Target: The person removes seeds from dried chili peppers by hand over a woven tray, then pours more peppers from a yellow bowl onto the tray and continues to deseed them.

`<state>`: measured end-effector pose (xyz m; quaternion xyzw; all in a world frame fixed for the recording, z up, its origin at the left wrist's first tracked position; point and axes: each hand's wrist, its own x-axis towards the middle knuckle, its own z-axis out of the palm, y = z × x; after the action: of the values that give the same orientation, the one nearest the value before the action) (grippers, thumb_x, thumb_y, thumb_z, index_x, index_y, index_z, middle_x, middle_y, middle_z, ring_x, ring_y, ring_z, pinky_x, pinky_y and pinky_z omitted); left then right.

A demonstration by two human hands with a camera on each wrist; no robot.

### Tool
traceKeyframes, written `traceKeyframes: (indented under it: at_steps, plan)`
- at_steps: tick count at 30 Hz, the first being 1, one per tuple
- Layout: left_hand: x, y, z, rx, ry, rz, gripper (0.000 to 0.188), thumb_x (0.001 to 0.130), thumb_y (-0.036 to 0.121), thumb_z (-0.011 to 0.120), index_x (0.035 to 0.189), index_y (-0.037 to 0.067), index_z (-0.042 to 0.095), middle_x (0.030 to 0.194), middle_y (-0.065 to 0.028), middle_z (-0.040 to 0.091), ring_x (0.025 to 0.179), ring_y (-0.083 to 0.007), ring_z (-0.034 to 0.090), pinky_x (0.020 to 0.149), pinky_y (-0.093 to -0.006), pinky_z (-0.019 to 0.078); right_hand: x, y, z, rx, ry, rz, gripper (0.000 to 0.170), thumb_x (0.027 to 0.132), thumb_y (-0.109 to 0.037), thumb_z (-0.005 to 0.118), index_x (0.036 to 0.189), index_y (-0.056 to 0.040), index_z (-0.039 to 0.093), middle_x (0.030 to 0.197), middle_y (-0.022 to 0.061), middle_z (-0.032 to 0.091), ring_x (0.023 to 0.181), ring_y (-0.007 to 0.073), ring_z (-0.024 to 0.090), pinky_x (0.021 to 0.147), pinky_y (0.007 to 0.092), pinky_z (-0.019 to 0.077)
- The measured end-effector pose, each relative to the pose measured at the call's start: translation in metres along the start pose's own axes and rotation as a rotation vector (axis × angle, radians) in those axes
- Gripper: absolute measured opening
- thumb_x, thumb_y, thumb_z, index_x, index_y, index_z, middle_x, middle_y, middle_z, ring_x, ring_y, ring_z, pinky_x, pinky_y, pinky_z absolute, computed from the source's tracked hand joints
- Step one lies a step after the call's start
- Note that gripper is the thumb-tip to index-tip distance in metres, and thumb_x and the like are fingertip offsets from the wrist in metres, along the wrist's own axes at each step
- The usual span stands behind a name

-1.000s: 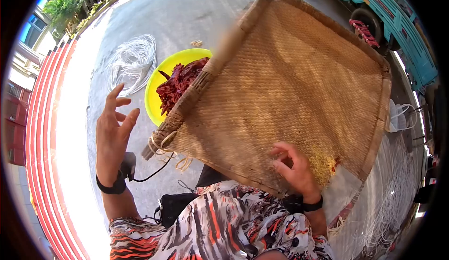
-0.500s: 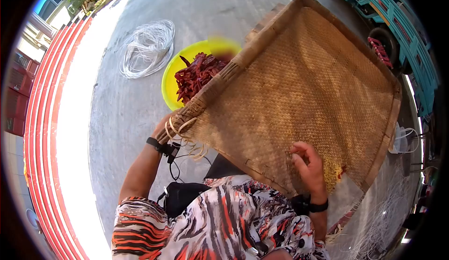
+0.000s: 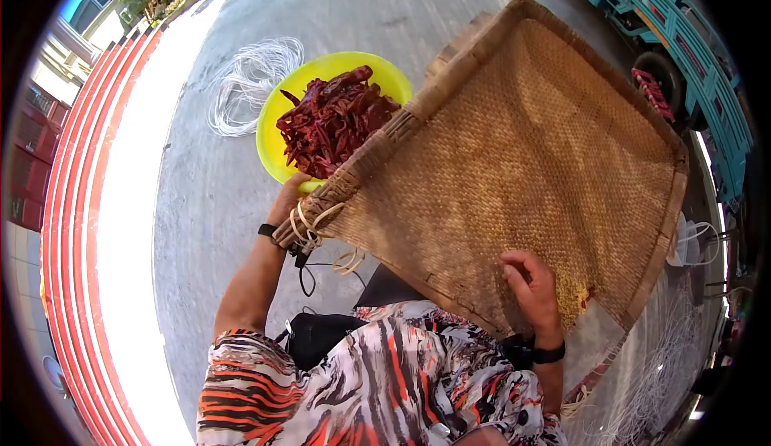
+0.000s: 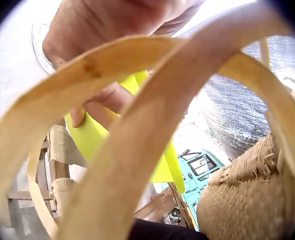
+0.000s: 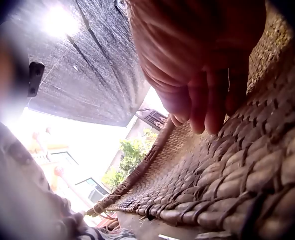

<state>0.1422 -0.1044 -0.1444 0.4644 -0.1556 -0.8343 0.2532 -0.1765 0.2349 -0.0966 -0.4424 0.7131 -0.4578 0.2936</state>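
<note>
Gripping the bowl (image 3: pixel 269 145), left hand (image 3: pixel 286 202) had plenty of peppers (image 3: pixel 333 121) to go, apparently; some seeds (image 3: pixel 572 292) already on tray (image 3: pixel 482 165). Right hand (image 3: pixel 536 292) hung loosely curled, seemingly empty.

Strong daylight fills the head view, bleaching a strip of pavement (image 3: pixel 132 197) at the left to pure white, while mottled soft shadows cross the woven tray (image 3: pixel 514 157). Black vignetting rings the frame, and the wide lens bends the red steps (image 3: pixel 71 229) into a curve. In the left wrist view, near cane loops (image 4: pixel 132 130) look soft against washed-out ground. In the right wrist view, glare burns through the dark canopy (image 5: pixel 107 75), the right hand (image 5: pixel 202 55) lies in reddish shade and the left edge blurs.
</note>
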Motion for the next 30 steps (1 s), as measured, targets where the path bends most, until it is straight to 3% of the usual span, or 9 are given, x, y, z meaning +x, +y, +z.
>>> traceKeyframes:
  at_steps: [4,9,12,14,15,16,21,24,30]
  plan:
    - [0.028,0.054,-0.040,0.008,0.083,0.471,0.017,0.087,0.004,0.065,0.100,0.006,0.055,0.093,-0.0090,0.065,0.088,-0.0254,0.068,0.082,-0.0374,0.0603,0.001,-0.006,0.001,-0.035,-0.001,-0.020,0.016,0.091,-0.002,0.065,0.107,-0.0019,0.068,0.096,0.0082,0.068,0.085,0.0185,0.065,0.075,0.0297,0.0510]
    - [-0.041,0.109,-0.004,0.201,0.050,0.642,0.022,0.088,0.009,0.069,0.108,0.010,0.059,0.101,-0.0044,0.068,0.093,-0.0196,0.069,0.078,-0.0318,0.0598,0.002,-0.007,0.002,-0.037,-0.011,-0.057,0.015,0.092,-0.002,0.064,0.106,-0.0023,0.068,0.097,0.0093,0.069,0.087,0.0197,0.066,0.076,0.0308,0.0515]
    - [-0.083,0.112,0.039,0.359,0.066,0.755,0.025,0.092,0.014,0.061,0.116,0.007,0.058,0.109,-0.0082,0.068,0.096,-0.0201,0.069,0.084,-0.0321,0.0586,0.001,-0.005,0.001,-0.018,0.000,-0.062,0.016,0.092,-0.003,0.064,0.107,-0.0029,0.068,0.098,0.0099,0.069,0.088,0.0205,0.067,0.077,0.0316,0.0519]
    - [-0.103,0.101,0.070,0.426,0.106,0.744,0.030,0.094,0.015,0.058,0.122,0.004,0.057,0.113,-0.0100,0.067,0.098,-0.0223,0.068,0.087,-0.0339,0.0573,0.001,-0.006,0.000,-0.010,0.013,-0.061,0.016,0.092,-0.003,0.064,0.107,-0.0032,0.068,0.098,0.0104,0.070,0.089,0.0214,0.067,0.078,0.0320,0.0521]
    - [-0.099,0.102,0.064,0.554,-0.009,0.760,0.035,0.094,0.016,0.057,0.126,0.001,0.054,0.115,-0.0121,0.066,0.102,-0.0254,0.067,0.088,-0.0352,0.0565,0.000,-0.009,0.000,-0.006,0.018,-0.058,0.016,0.092,-0.003,0.064,0.108,-0.0033,0.068,0.098,0.0107,0.070,0.089,0.0221,0.068,0.078,0.0323,0.0522]
    - [-0.109,0.093,0.085,0.554,0.104,0.712,0.038,0.093,0.017,0.056,0.126,-0.001,0.053,0.114,-0.0138,0.066,0.103,-0.0276,0.068,0.088,-0.0357,0.0564,0.000,-0.011,-0.001,-0.001,0.022,-0.056,0.017,0.092,-0.003,0.064,0.108,-0.0034,0.068,0.098,0.0110,0.070,0.090,0.0227,0.068,0.078,0.0325,0.0523]
    - [-0.097,0.063,0.135,0.647,-0.131,0.561,0.036,0.091,0.018,0.059,0.121,-0.002,0.058,0.109,-0.0127,0.068,0.099,-0.0265,0.069,0.083,-0.0401,0.0586,0.000,-0.007,-0.003,-0.014,0.044,-0.116,0.016,0.090,-0.003,0.065,0.106,-0.0027,0.068,0.099,0.0136,0.069,0.090,0.0275,0.068,0.079,0.0346,0.0530]
    - [-0.094,0.038,0.174,0.778,-0.256,0.622,0.041,0.088,0.015,0.059,0.126,-0.001,0.054,0.109,-0.0129,0.068,0.093,-0.0265,0.071,0.075,-0.0395,0.0615,-0.001,-0.003,0.000,0.057,0.081,-0.135,0.014,0.091,-0.001,0.064,0.104,-0.0023,0.068,0.094,0.0091,0.068,0.084,0.0191,0.066,0.075,0.0308,0.0519]
    - [-0.076,0.006,0.210,0.930,-0.243,0.806,0.042,0.086,0.010,0.060,0.127,0.000,0.055,0.107,-0.0092,0.068,0.090,-0.0197,0.070,0.070,-0.0309,0.0578,-0.002,-0.008,-0.002,-0.001,0.101,-0.165,0.015,0.089,-0.004,0.066,0.104,-0.0042,0.068,0.096,0.0128,0.069,0.086,0.0286,0.068,0.074,0.0349,0.0537]
